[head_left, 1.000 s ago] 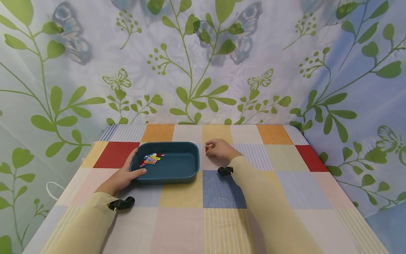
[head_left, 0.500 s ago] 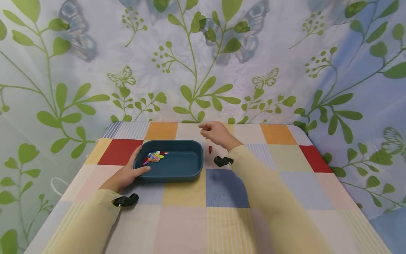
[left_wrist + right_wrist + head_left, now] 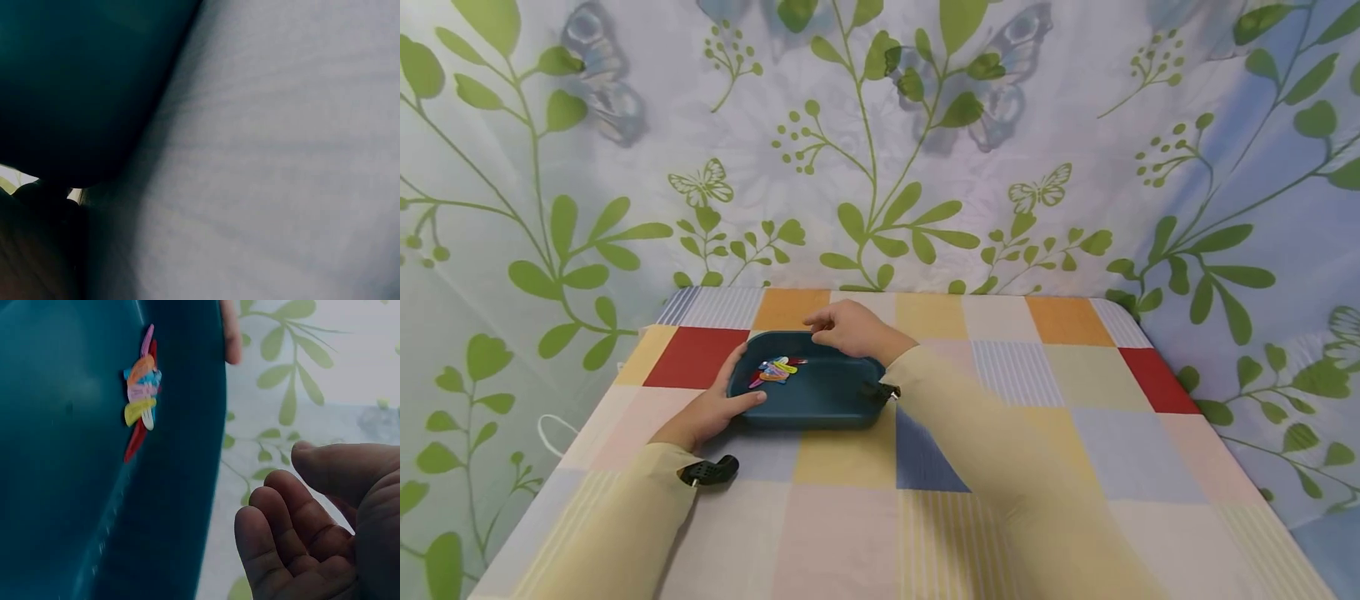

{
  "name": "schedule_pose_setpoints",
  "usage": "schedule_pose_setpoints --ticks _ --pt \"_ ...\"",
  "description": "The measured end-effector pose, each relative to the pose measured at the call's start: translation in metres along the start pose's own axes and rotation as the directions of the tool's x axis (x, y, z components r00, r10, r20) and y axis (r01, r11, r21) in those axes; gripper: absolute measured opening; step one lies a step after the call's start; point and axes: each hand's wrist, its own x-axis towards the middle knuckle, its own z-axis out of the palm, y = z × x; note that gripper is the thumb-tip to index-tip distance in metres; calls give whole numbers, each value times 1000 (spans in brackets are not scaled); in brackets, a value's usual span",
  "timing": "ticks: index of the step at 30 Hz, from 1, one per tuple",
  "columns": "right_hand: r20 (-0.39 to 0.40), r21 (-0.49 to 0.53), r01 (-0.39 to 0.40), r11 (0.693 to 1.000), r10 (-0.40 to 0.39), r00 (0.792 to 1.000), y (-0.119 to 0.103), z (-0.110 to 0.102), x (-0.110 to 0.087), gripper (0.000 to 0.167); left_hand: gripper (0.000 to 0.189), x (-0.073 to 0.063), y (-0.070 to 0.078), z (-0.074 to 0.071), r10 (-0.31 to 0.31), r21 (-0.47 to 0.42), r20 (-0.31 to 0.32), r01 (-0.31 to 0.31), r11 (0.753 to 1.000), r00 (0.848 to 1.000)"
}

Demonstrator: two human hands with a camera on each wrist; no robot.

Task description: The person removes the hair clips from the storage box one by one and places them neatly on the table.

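Note:
A dark teal tray (image 3: pixel 820 422) stands on the table. Inside, toward its left end, lies a small pile of colourful snap hair clips (image 3: pixel 775 371), also seen in the right wrist view. My left hand (image 3: pixel 709 414) grips the tray's left end, fingers along the outer wall and thumb across the rim at the near corner. Over the tray's far rim hovers my right hand (image 3: pixel 852 329); in the right wrist view its fingers (image 3: pixel 256 540) are loosely bent and hold nothing visible. The right sleeve covers the spot where a red clip lay on the table.
A patchwork tablecloth (image 3: pixel 850 533) covers the table. Behind it hangs a curtain (image 3: pixel 910 150) with leaves and butterflies. A white cable (image 3: pixel 553 437) loops beside the table's left edge. Black wrist cameras (image 3: pixel 715 472) sit on both wrists.
My right hand has left the red hair clip on the table right of the tray, risen, and moved left over the tray's far rim. My left hand stays on the tray.

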Motion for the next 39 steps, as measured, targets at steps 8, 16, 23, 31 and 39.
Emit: schedule_pose_setpoints --ticks 8,16,23,31,39 --pt "81 -47 31 998 -27 996 -13 29 22 38 106 0 -2 1 -14 -4 -3 14 1000 1000" --pt "146 -167 68 984 -44 988 -21 47 36 38 105 0 -6 2 -9 -7 2 9 1000 1000" --pt "178 -222 64 973 -24 984 -19 54 44 37 103 0 -7 3 9 -12 -4 -9 1000 1000" --pt "232 -278 78 957 -12 973 -7 71 53 38 102 -1 -6 4 39 -18 -3 -39 999 999" --pt "263 -337 128 933 -37 964 -6 79 57 39 103 -2 -4 2 28 6 -8 -28 1000 1000"
